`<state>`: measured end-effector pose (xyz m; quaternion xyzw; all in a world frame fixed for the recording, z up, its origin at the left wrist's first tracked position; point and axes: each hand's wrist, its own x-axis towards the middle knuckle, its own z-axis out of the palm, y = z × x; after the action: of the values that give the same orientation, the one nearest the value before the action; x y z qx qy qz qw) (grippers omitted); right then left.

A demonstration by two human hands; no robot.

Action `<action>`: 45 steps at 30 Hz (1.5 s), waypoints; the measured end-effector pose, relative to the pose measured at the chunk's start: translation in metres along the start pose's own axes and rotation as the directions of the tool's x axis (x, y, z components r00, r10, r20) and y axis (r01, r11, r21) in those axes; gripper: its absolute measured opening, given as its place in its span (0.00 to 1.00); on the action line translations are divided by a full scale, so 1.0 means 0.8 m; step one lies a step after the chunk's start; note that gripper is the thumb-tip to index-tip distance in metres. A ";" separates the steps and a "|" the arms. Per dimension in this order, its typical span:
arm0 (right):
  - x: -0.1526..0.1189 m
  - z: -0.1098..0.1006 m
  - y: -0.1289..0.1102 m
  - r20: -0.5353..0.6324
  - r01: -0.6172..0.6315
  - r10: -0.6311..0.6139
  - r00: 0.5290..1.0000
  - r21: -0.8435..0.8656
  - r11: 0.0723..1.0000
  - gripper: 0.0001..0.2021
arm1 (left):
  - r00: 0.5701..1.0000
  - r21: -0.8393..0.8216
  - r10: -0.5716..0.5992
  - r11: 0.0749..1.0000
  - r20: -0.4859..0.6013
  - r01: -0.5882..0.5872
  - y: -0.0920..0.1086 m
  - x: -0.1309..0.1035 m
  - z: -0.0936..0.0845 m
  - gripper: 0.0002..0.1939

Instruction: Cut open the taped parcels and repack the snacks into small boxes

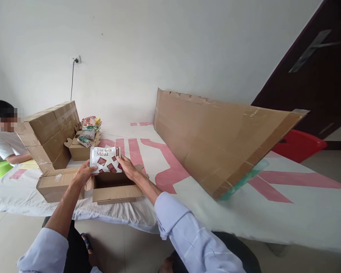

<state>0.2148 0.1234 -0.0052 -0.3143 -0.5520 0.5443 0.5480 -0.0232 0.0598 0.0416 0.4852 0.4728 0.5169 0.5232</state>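
Note:
A white food pouch (pixel 104 159) with brown pieces printed on it and the word "Meal" is held up between both hands. My left hand (pixel 86 171) is closed on its left edge, and my right hand (pixel 127 167) grips the right edge. Just below the pouch stands an open cardboard box (pixel 116 194), its flaps spread and its inside dark. What lies at the bottom of that box cannot be made out. Beside my left forearm sits a closed, taped carton (pixel 57 184).
Stacked cartons (pixel 49 132) stand at the left, next to another open box (pixel 81 152) topped with several packets (pixel 88 131). A large cardboard sheet (pixel 216 136) leans across the right side of the cloth-covered table (pixel 309 216). Behind it is a red chair (pixel 304 146). A person (pixel 5 140) sits far left.

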 end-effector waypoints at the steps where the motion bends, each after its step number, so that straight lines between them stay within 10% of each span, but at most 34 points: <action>1: -0.001 0.001 -0.001 0.004 0.000 0.000 1.000 0.006 1.000 0.27 | 1.000 0.002 0.000 1.000 -0.002 0.000 0.000 -0.001 0.000 0.28; 22: -0.024 0.000 -0.038 0.175 -0.281 0.256 0.951 0.141 0.949 0.18 | 0.999 -0.040 -0.033 0.999 -0.028 0.032 0.004 -0.001 0.001 0.28; 31: -0.045 -0.011 -0.056 -0.006 -0.161 0.164 0.986 0.148 0.976 0.25 | 0.993 0.152 0.116 0.981 0.034 -0.120 0.012 -0.028 0.019 0.35; 36: -0.063 -0.040 -0.079 -0.146 -0.073 0.093 0.985 0.141 0.987 0.29 | 0.960 0.568 0.228 0.774 0.162 -0.280 0.024 -0.080 0.027 0.31; 45: -0.082 -0.076 -0.098 -0.272 -0.044 0.087 0.958 0.159 0.986 0.34 | 0.917 0.903 -0.003 0.171 0.400 -0.394 0.024 -0.135 0.036 0.41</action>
<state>0.3050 0.0601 0.0402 -0.3632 -0.4160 0.5531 0.6238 0.0022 -0.0485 0.0624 0.8362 0.5344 0.0809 0.0927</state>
